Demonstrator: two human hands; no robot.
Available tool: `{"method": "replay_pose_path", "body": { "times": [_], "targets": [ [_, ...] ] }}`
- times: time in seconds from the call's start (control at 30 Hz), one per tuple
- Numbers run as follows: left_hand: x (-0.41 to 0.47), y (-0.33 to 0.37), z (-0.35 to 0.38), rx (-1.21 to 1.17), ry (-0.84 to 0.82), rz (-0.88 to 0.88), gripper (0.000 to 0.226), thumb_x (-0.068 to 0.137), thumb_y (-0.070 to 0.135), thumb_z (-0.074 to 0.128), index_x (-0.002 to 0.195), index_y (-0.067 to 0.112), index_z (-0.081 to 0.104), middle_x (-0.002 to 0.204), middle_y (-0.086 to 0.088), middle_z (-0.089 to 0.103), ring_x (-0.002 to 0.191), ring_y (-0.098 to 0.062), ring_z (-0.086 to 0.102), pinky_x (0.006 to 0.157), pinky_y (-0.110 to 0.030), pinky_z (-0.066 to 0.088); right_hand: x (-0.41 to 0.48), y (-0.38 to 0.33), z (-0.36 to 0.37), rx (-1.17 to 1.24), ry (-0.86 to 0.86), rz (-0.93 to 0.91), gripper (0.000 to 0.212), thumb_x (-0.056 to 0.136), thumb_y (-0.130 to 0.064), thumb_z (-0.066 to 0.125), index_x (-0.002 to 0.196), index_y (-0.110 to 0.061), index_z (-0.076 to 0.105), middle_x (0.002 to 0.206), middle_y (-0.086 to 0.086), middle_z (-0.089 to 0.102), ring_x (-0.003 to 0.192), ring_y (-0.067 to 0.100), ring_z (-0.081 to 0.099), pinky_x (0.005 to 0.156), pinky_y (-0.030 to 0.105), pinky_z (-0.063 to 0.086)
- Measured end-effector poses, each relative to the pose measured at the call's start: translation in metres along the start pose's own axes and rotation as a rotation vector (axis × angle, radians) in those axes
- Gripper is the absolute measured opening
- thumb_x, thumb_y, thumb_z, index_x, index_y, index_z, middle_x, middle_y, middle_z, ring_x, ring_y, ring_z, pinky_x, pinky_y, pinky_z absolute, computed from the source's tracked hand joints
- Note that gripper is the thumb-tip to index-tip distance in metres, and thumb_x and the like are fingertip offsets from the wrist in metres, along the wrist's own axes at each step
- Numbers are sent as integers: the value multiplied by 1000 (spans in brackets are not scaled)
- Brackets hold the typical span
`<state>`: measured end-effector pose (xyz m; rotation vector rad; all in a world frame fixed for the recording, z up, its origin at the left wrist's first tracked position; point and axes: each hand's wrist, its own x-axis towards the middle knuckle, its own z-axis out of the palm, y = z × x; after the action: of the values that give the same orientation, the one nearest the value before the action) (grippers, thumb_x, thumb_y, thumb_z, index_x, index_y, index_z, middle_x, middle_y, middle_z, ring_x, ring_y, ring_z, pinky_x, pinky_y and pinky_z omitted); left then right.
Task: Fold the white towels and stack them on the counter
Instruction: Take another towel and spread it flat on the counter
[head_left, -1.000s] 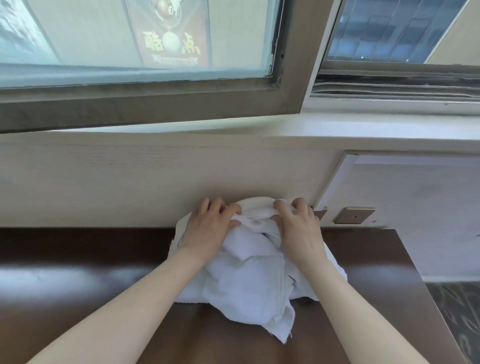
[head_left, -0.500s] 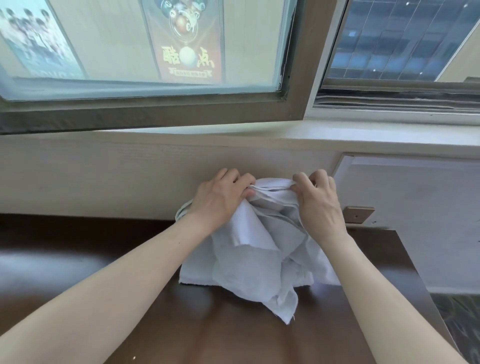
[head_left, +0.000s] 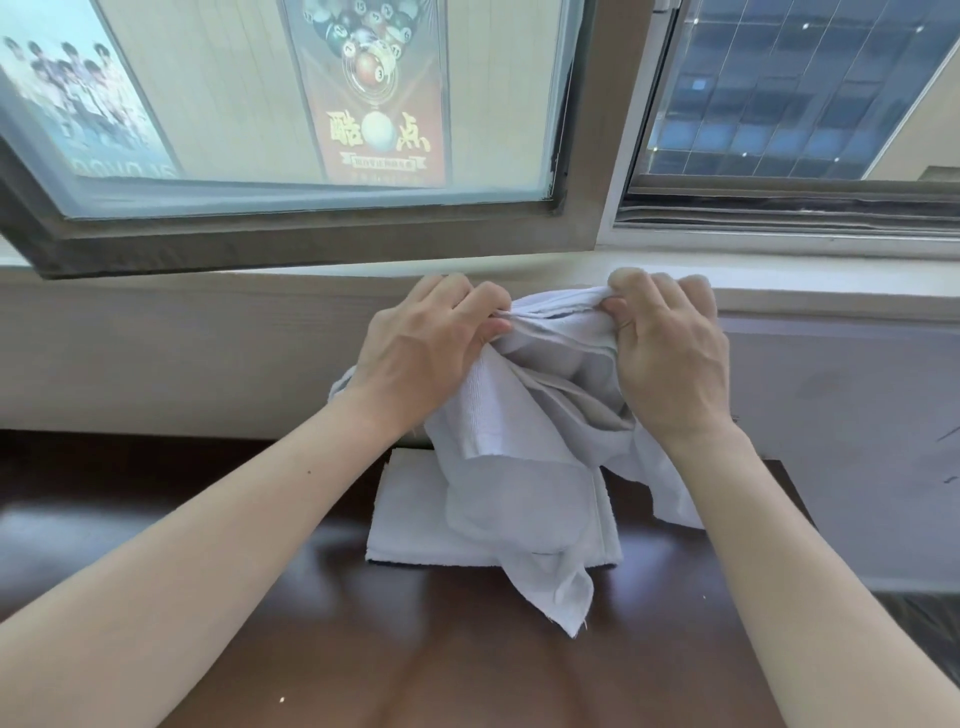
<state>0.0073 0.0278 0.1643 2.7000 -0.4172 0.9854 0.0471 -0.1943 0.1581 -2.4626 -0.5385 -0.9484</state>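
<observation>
1. Left hand (head_left: 431, 348) and right hand (head_left: 670, 353) are each pinching the loose towel's (head_left: 519, 467) top edge, close together
2. The towel is hanging bunched beneath them, long axis dropping toward the person
3. Its tail is draping over the folded towel (head_left: 410, 519) on the counter (head_left: 519, 675)

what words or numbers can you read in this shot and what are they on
"酷" and "点": on the billiards poster behind the glass, either side of a white ball.
"3": on the large ball of that poster.
Too small to read: the banner under the characters.
Too blurred: letters at the bottom of the group poster.
No text: held towel, folded towel.
</observation>
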Motion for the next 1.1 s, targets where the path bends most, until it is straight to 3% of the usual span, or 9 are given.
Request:
{"method": "replay_pose_path", "body": {
  "times": [0.27, 0.47, 0.63, 0.87, 1.1],
  "targets": [
    [-35, -36, -66, 49, 52, 7, 37, 100, 41, 42, 108, 17, 69, 93, -1, 63, 95, -24, 59, 51, -39, 50, 2, -78, -9, 30, 0, -84, 11, 101, -18, 51, 104, -12, 59, 97, 2, 63, 93, 27, 43, 56, 38, 47],
    [-109, -100, -141, 92, 82, -44, 33, 100, 40, 46, 108, 18, 69, 89, -1, 61, 89, -24, 58, 50, -36, 48, -18, -191, 8, 37, 3, -161, 10, 100, -19, 53, 104, -13, 60, 96, 0, 62, 93, 28, 45, 52, 35, 45],
    [-195, -166, -208, 122, 37, -94, 30, 99, 39, 47, 107, 19, 69, 88, 0, 58, 89, -22, 56, 48, -35, 47, -60, -303, 40, 100, -45, -171, 10, 99, -17, 52, 107, -16, 57, 92, -4, 60, 91, 22, 39, 51, 32, 41],
    [-310, -266, -285, 189, -60, -169, 33, 99, 43, 45, 103, 21, 69, 83, 2, 57, 83, -20, 55, 44, -35, 45, -116, -446, 93, 168, -183, -199, 19, 102, -30, 41, 101, -17, 55, 86, -6, 57, 85, 19, 41, 48, 33, 44],
    [-359, -353, -301, 182, -162, -158, 41, 97, 50, 37, 98, 23, 68, 78, 6, 57, 78, -18, 56, 44, -35, 46, -132, -516, 149, 121, -280, -266, 15, 102, -28, 49, 94, -16, 54, 73, -6, 51, 74, 18, 43, 44, 33, 42]
  ]
}}
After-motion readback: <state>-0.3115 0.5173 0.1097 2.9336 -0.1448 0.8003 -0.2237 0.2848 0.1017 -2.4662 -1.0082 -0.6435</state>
